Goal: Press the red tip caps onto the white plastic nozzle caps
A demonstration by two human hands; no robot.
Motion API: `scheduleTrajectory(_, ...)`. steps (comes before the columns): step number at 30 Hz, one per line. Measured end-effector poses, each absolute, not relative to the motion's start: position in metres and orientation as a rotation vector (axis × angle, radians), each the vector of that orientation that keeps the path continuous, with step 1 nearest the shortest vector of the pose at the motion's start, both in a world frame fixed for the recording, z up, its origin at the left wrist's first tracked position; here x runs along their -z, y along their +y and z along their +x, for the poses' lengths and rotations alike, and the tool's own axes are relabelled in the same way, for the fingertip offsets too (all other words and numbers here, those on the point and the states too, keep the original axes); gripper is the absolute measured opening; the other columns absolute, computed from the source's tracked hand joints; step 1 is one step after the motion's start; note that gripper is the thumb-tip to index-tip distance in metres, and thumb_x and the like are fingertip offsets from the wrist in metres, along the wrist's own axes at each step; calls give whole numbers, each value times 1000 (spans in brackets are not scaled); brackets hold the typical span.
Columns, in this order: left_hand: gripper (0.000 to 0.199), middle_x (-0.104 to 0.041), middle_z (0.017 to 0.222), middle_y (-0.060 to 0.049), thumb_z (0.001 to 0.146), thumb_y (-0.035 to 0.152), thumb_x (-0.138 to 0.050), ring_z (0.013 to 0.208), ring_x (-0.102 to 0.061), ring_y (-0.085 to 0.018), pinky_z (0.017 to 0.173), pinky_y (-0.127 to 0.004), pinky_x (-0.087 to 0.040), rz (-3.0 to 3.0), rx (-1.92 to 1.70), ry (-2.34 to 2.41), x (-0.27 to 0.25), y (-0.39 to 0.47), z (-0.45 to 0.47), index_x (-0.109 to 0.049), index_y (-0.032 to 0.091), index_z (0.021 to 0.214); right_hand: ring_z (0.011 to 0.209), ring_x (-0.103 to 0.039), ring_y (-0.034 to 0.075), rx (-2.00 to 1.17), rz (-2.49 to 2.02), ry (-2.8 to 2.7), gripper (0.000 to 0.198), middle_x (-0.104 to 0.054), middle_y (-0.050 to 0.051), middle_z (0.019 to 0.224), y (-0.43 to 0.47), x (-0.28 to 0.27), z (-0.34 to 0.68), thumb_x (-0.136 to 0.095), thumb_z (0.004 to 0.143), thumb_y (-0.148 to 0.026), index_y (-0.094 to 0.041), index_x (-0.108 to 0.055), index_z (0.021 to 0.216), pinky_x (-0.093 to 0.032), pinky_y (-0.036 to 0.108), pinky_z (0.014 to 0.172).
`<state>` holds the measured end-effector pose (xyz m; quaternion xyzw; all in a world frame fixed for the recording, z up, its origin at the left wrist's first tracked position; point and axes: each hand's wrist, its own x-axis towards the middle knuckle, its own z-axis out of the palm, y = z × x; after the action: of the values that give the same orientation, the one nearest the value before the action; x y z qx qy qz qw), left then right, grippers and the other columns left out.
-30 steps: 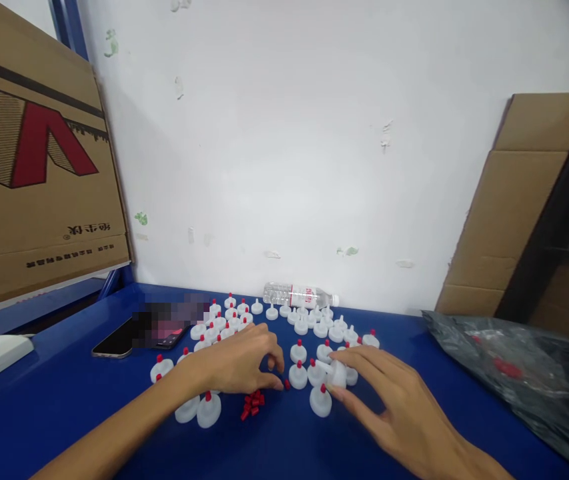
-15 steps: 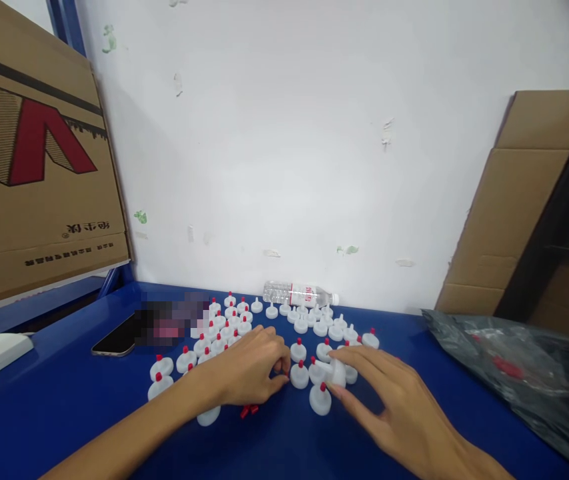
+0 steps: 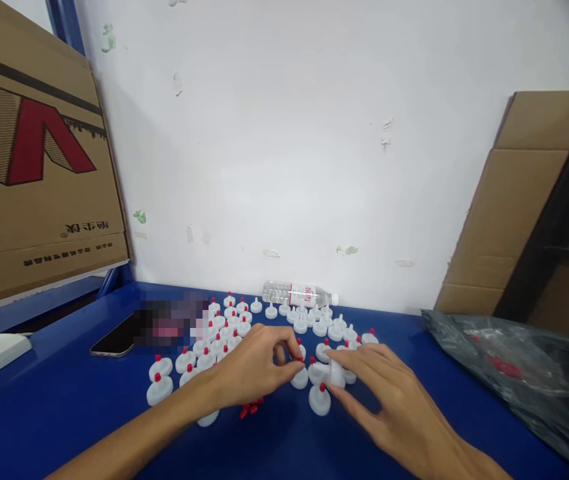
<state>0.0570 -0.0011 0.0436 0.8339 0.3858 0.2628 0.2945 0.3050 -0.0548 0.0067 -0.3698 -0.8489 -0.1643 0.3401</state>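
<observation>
My right hand pinches a white nozzle cap between thumb and fingers. That cap lies tilted on its side, its bare spout pointing left toward my left hand. My left hand is closed in a pinch, with a bit of red between thumb and forefinger, which looks like a small red tip cap. Beneath the left hand lie several loose red tip caps on the blue table. White nozzle caps with red tips stand around both hands. My left hand and forearm hide some of them.
Farther back stand white nozzle caps with bare spouts, before a clear plastic bottle lying by the wall. A phone lies at left, below a large carton. A grey plastic bag covers the table's right side.
My left hand has moved slightly right and up, closer to the white nozzle cap in my right hand. More loose red tip caps show beneath it. My right hand stays nearly still.
</observation>
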Motion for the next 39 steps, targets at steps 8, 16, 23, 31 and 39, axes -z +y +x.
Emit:
scheduleTrajectory(8,19,-78,82,-3,91,28,-71,66,-69,-14,65,-23,-52,2072,-817,791,-37,-4,64,-81,19,103,100,-71,20,370,-953,-2232,35,-76,3,115,-57,-6,303,-65,99,-28,-24,-56,133,-53,39,94)
scheduleTrajectory(16,19,-79,80,-6,85,31,-79,61,-71,-17,62,-24,-55,1904,-802,798,-28,0,65,-80,14,93,98,-72,19,462,-907,-2187,34,-77,5,113,-59,-9,304,-62,101,-29,-22,-56,133,-51,39,95)
scheduleTrajectory(23,28,-72,76,-1,105,31,-53,66,-64,-11,68,-19,-46,2379,-751,713,-26,-5,65,-76,17,95,96,-73,19,542,-858,-2213,32,-77,6,114,-63,-13,301,-59,102,-25,-18,-57,133,-42,43,106)
scheduleTrajectory(31,36,-62,66,1,107,29,-44,57,-59,-10,64,-18,-45,2303,-730,642,-29,-13,69,-64,16,79,90,-73,18,562,-809,-2214,33,-79,7,112,-65,-11,300,-59,104,-25,-15,-57,135,-39,44,109)
scheduleTrajectory(39,30,-60,62,1,103,27,-45,53,-60,-12,56,-19,-45,2141,-617,675,-36,-18,70,-60,18,78,87,-74,18,579,-763,-2251,44,-79,7,107,-65,-12,301,-61,101,-22,-16,-52,144,-49,42,101)
